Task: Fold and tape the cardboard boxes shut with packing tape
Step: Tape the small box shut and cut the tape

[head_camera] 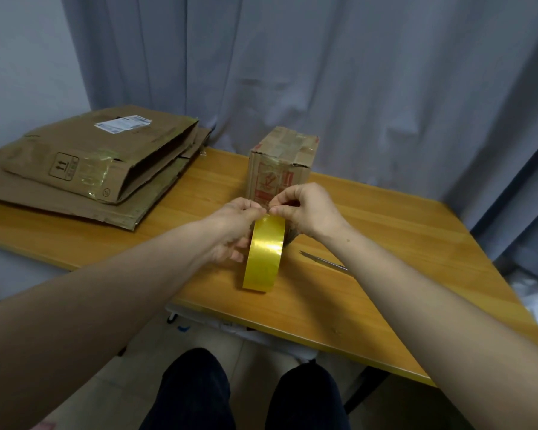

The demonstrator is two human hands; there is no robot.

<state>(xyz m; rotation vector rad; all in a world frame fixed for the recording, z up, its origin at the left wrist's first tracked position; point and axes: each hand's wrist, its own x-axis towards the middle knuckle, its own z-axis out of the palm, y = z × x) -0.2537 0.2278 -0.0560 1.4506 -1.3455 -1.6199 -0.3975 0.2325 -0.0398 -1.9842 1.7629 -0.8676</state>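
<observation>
A yellow roll of packing tape (264,254) is held on edge above the wooden table (385,243). My left hand (233,231) grips the roll from its left side. My right hand (308,209) pinches at the top of the roll, where the tape's end lies, with its fingertips meeting those of the left hand. Just behind the hands stands a small upright cardboard box (281,164), its top flaps folded down and covered with clear tape. A pair of scissors (323,260) lies on the table, partly hidden under my right forearm.
A stack of flattened cardboard boxes (84,162) lies at the table's far left. Grey curtains hang behind the table. My knees in dark trousers show below the table's yellow front edge (261,324).
</observation>
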